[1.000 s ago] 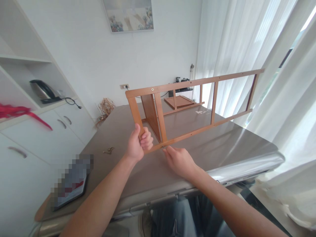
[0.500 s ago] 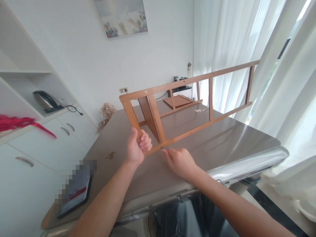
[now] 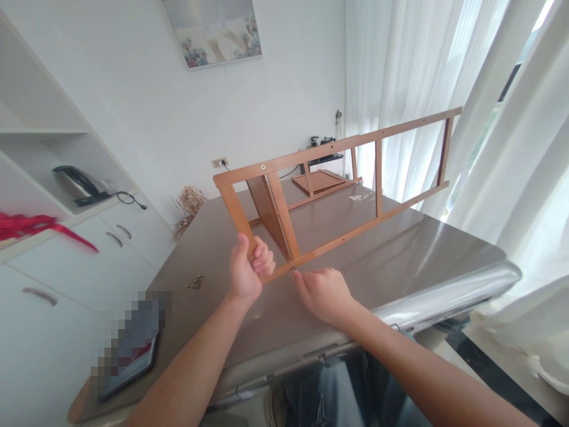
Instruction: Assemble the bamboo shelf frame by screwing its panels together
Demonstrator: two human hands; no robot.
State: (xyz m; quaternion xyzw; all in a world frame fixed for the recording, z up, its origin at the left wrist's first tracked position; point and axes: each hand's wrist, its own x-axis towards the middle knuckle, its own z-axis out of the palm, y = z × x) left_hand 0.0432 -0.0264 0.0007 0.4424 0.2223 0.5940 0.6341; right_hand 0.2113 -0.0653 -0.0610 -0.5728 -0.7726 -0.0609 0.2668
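A ladder-like wooden frame (image 3: 380, 178) stands on its long edge, tilted, over the table, with a wooden panel (image 3: 269, 216) standing between its rails near the left end. My left hand (image 3: 249, 267) is wrapped round the frame's end bar at the near corner. Just right of it, my right hand (image 3: 324, 296) is closed in a pinch against the lower rail, where the crossbar meets it. A tiny dark stub shows at those fingertips; what it is, I cannot make out. Several small brass-coloured screws (image 3: 195, 282) lie loose on the table to the left.
The brown table (image 3: 427, 261) has a shiny covered edge. On its left lies a tablet (image 3: 133, 367), partly pixelated. Farther back are another wooden frame with a panel (image 3: 324, 181) and white scraps (image 3: 362, 196). White cabinets with a kettle (image 3: 77, 184) stand left; curtains (image 3: 400, 71) hang right.
The view has shifted slightly. Both hands keep their places on the wooden frame, with the right fingertips moved very little at the lower rail.
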